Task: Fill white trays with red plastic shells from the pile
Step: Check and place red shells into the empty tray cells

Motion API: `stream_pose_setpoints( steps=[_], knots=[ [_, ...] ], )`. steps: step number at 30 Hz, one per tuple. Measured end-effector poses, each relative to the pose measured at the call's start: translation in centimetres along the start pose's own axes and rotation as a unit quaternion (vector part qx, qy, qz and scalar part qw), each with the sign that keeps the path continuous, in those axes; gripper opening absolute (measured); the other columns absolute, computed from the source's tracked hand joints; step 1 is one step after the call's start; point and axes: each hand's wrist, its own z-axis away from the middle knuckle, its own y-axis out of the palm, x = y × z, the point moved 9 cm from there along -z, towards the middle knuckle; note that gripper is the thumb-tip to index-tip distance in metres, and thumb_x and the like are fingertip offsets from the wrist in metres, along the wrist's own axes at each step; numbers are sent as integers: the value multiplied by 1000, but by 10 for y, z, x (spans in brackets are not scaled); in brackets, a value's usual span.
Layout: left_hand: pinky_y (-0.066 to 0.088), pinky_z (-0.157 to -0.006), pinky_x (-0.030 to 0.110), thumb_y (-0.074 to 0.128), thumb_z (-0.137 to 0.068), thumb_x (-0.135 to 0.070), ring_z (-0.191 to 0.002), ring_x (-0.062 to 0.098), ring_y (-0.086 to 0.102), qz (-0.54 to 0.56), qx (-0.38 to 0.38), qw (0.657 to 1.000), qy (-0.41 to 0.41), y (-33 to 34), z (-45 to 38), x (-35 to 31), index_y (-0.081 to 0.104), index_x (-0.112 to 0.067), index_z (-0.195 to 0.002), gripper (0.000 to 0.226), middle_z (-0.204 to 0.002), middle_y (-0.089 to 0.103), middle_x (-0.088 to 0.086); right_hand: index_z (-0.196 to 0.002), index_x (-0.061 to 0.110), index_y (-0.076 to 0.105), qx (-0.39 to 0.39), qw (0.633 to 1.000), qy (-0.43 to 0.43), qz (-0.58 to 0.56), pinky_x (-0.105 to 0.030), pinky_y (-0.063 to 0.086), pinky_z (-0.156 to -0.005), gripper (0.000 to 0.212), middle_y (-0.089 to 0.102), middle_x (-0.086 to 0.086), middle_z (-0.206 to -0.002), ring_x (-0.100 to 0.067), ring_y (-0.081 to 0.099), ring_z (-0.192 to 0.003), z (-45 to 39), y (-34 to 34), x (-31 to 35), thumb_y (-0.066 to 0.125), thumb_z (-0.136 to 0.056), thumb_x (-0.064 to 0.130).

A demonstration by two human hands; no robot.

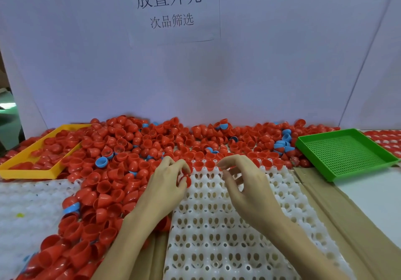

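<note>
A white tray with rows of round holes lies in the middle of the table. A big pile of red plastic shells covers the table to its left and behind it. Several red shells stand in the tray's far row. My left hand is at the tray's far left corner, fingers curled round red shells. My right hand hovers over the far part of the tray with fingers bent, its fingertips near the far row; I cannot tell whether it holds a shell.
A yellow tray with red shells sits at the far left, a green perforated tray at the far right. A few blue shells lie among the red. Another white tray lies at the left. Brown cardboard runs under the tray. White board behind.
</note>
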Motion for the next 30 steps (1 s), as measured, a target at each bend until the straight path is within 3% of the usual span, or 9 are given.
stream_pose_setpoints(
  steps=[5,10,15,19,21,25,30],
  knots=[
    [41,-75,18,64,-101,-22,-84,5,52,-41,-17,999,21,5,0,2,67,-30,-114,16,-94,49,-15,-114,22,66,6,1000,-4,5,-14,51,-79,20,62,15,-109,-3,60,-101,2,3,1,58,-104,7],
    [37,-56,14,61,-103,-25,-67,2,51,-51,-35,998,32,5,1,-6,66,-25,-121,18,-97,47,-13,-114,21,67,3,1000,3,-5,-15,52,-80,19,62,15,-111,-2,61,-102,-1,-4,0,57,-104,8],
    [40,-60,14,55,-106,-26,-75,2,56,-30,-41,998,31,3,-1,-7,65,-26,-120,17,-97,51,-17,-112,23,67,-37,999,35,17,-13,51,-81,18,63,15,-111,0,62,-101,-23,-37,-13,57,-104,10],
    [39,-61,11,54,-107,-25,-79,1,56,-26,-45,998,30,2,-2,-6,63,-23,-122,18,-97,54,-18,-126,17,60,25,982,137,127,-27,55,-95,23,57,-1,-126,-10,61,-101,-68,-45,-63,55,-104,14],
    [38,-60,11,53,-107,-26,-77,1,56,-29,-45,998,28,2,-2,-6,63,-22,-122,18,-97,54,-18,-134,10,57,38,968,168,183,-31,52,-94,30,53,-11,-136,-20,60,-102,-94,-49,-92,52,-104,13],
    [40,-59,13,51,-107,-29,-76,3,58,-35,-40,998,29,2,-1,-6,62,-24,-123,20,-100,53,-18,-142,6,52,71,931,219,284,-48,48,-106,40,50,-24,-141,-40,55,-123,-135,-54,-151,49,-103,13],
    [39,-51,16,45,-109,-36,-67,3,54,-76,-37,996,32,0,0,-8,60,-29,-120,21,-101,50,-18,-155,19,46,182,895,167,371,-51,41,-116,56,45,-12,-158,-36,45,-142,-161,-31,-189,57,-100,21]
  ],
)
